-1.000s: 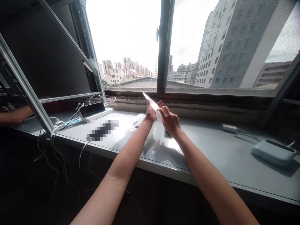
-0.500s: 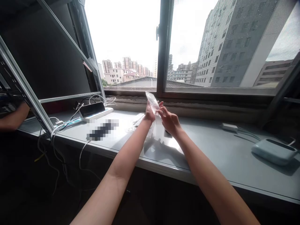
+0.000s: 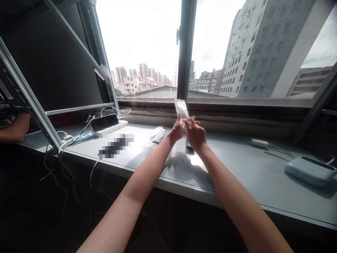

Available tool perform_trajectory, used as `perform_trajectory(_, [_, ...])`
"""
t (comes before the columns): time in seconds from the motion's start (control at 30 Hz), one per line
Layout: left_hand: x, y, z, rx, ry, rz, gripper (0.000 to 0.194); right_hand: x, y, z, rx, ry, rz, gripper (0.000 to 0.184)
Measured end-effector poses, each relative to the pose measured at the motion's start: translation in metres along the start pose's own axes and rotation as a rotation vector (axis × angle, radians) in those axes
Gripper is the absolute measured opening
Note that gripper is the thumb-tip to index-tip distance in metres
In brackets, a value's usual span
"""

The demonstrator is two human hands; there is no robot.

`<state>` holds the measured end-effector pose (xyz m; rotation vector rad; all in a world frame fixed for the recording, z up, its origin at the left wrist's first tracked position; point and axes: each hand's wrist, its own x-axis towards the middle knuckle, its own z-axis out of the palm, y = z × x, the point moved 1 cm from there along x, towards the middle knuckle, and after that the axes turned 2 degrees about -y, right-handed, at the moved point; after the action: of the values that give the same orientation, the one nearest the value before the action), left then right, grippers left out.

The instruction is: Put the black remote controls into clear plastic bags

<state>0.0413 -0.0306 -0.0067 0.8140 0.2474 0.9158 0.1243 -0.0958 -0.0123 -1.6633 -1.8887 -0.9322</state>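
Observation:
A clear plastic bag (image 3: 181,108) stands upright between my hands, above the desk and in front of the window frame. My left hand (image 3: 178,130) is closed around its lower left side, thumb pointing up. My right hand (image 3: 195,133) pinches the bag's lower right edge with bent fingers. What is inside the bag, if anything, I cannot make out. A small dark object (image 3: 189,144) stands on the desk, partly hidden behind my right hand. Left of my left forearm lie crumpled clear plastic bags (image 3: 157,136).
A black phone (image 3: 105,123) leans on a white power strip (image 3: 112,129) at the left, among cables. Nearer lies a blurred dark item (image 3: 116,146). At the right are a white adapter (image 3: 259,143) and a pale blue device (image 3: 310,170). Another person's arm (image 3: 15,130) shows far left.
Both my hands and the bag have moved slightly right. The bag has turned more upright, and more of the dark object and the crumpled bags now shows.

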Motion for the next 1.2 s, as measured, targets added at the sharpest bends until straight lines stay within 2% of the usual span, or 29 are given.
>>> perform_trajectory(0.17, [0.002, -0.011, 0.009, 0.008, -0.042, 0.011, 0.062, 0.001, 0.002, -0.001, 0.019, -0.034, 0.044, 0.036])
perform_trajectory(0.33, [0.009, -0.003, 0.006, -0.044, 0.075, 0.137, 0.068, 0.001, 0.001, -0.005, 0.077, -0.057, 0.044, 0.038])
perform_trajectory(0.47, [0.012, 0.011, -0.005, -0.108, 0.22, 0.244, 0.071, 0.0, 0.0, -0.003, 0.129, -0.054, -0.041, 0.041])
perform_trajectory(0.6, [0.01, 0.02, -0.012, -0.14, 0.224, 0.312, 0.073, -0.002, -0.004, 0.002, 0.124, -0.035, -0.116, 0.037])
perform_trajectory(0.8, [0.007, 0.019, -0.008, -0.133, 0.14, 0.209, 0.076, -0.001, -0.006, 0.004, 0.088, -0.013, -0.074, 0.039])
perform_trajectory(0.9, [0.009, 0.014, -0.002, -0.079, 0.09, 0.128, 0.071, 0.0, -0.005, 0.004, 0.075, -0.003, -0.034, 0.042])
perform_trajectory(0.97, [0.011, 0.011, -0.001, -0.05, 0.098, 0.1, 0.067, 0.0, -0.003, 0.004, 0.064, -0.004, -0.004, 0.044])
perform_trajectory(1.1, [0.015, 0.009, -0.005, -0.024, 0.152, 0.087, 0.063, -0.001, -0.001, 0.004, 0.025, -0.024, 0.027, 0.048])
perform_trajectory(1.2, [0.015, 0.009, -0.008, -0.045, 0.093, 0.127, 0.063, -0.001, -0.001, 0.002, 0.015, -0.032, 0.028, 0.05])
